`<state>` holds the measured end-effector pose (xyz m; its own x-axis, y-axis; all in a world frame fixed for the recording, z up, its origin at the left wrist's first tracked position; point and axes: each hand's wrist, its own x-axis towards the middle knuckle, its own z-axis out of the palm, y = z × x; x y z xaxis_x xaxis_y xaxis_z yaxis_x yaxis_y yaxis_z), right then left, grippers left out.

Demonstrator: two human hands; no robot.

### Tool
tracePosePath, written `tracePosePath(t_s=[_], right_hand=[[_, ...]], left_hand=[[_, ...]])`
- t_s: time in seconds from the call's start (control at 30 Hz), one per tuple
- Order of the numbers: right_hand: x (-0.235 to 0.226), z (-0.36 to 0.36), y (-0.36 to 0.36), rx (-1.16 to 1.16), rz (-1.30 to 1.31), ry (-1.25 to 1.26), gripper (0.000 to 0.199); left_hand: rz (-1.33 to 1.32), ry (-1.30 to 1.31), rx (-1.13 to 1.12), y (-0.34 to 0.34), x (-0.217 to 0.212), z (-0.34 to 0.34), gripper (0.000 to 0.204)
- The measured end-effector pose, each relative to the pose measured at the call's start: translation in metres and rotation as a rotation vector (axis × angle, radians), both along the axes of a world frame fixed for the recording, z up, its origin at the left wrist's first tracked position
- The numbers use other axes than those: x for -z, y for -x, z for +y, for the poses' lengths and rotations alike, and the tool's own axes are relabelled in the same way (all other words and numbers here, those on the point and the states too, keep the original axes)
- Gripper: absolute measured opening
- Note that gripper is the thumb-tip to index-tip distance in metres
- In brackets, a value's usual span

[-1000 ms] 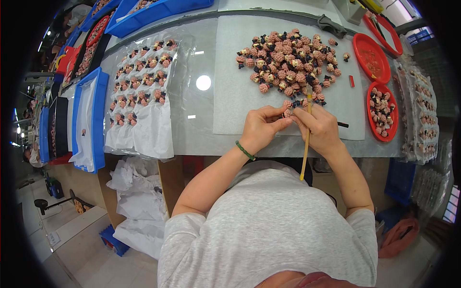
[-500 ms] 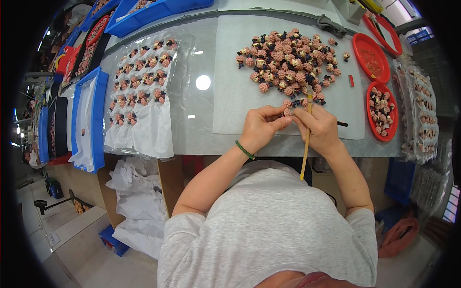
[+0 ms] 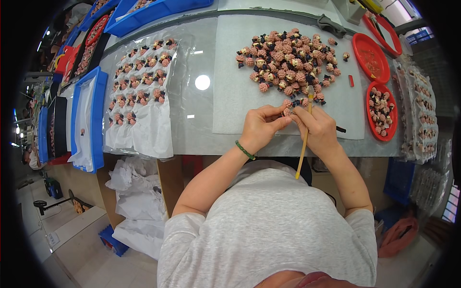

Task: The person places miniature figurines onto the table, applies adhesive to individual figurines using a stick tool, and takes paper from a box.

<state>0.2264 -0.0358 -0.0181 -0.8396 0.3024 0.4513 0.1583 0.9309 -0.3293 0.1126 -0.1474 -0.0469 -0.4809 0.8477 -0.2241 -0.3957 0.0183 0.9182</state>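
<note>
In front of me my left hand (image 3: pixel 260 127) is closed in a pinch around a small pink curly-haired figurine (image 3: pixel 287 111). My right hand (image 3: pixel 317 128) meets it from the other side, fingertips at the figurine. A slim yellow-handled brush (image 3: pixel 303 149) is tucked through the right hand, its tip toward the pile and its tail toward my shirt. Past the right hand's outer edge a dark stick end (image 3: pixel 341 129) sticks out; its other end is hidden. Just beyond my fingers lies a heap of similar figurines (image 3: pixel 288 60), pink and black, on a white foam sheet (image 3: pixel 230 105).
Left of the foam, figurines stand in rows on a paper-lined tray (image 3: pixel 151 132), beside a blue bin (image 3: pixel 99 120). At right are a red dish (image 3: pixel 394 126) of figurines, another red dish (image 3: pixel 357 45), a small red piece (image 3: pixel 351 80) and stacked clear trays (image 3: pixel 422 117).
The brush has tilted slightly, its tail end shifting left. The dark stick end beside my right hand has dipped a little toward me. Both hands stay nearly in place.
</note>
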Motion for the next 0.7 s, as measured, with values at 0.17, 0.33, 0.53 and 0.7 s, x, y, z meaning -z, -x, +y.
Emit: tracePosePath(t_s=[0.17, 0.33, 0.53, 0.7], right_hand=[[-0.004, -0.0001, 0.0003, -0.021, -0.021, -0.01, 0.017], [-0.0005, 0.0002, 0.0013, -0.013, 0.023, -0.022, 0.017], [-0.0037, -0.0021, 0.0011, 0.004, -0.007, -0.018, 0.017], [-0.0024, -0.0047, 0.0016, 0.036, -0.003, 0.025, 0.015]], left_hand=[[0.019, 0.002, 0.005, 0.0004, 0.0029, -0.0002, 0.03], [0.0, 0.011, 0.007, 0.0009, 0.0028, 0.0004, 0.03], [0.005, -0.01, -0.001, -0.0002, 0.0045, 0.0002, 0.03], [0.012, -0.024, -0.03, -0.0019, 0.0038, 0.0004, 0.029]])
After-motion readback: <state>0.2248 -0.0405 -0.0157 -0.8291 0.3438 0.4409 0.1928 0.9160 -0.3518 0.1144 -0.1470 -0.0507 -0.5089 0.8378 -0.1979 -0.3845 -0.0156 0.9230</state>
